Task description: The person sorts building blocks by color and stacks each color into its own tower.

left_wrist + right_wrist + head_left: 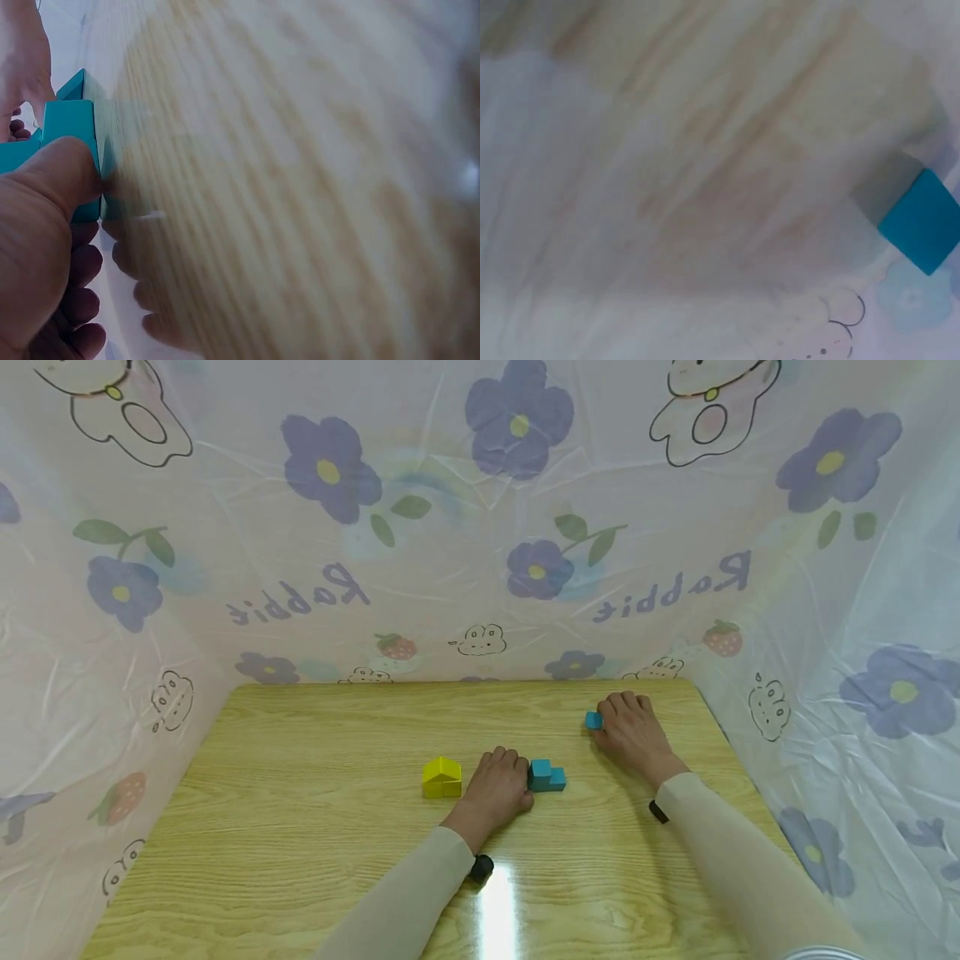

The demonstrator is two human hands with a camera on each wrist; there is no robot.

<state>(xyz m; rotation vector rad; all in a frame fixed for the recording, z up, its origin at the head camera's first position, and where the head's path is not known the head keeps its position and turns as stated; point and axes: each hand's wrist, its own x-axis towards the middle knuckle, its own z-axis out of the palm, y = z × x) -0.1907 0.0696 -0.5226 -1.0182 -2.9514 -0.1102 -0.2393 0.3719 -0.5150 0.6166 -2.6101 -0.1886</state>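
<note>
In the head view, my left hand [497,789] is at the left end of a small group of blue blocks [541,774], a taller piece beside a lower one. The left wrist view shows its thumb [64,172] against a blue block [69,120], the other fingers curled on the far side. Farther back and to the right, my right hand [632,735] holds another blue block [593,720] that sticks out past its fingertips. That block [926,221] appears at the right edge of the right wrist view, where no fingers show.
Left of my left hand stands a yellow block group [442,778] with a peaked, roof-like top. All of it sits on a wood-grain table [315,843]. A printed curtain [480,527] surrounds the back and sides. A round metallic rim [823,953] shows at the bottom right.
</note>
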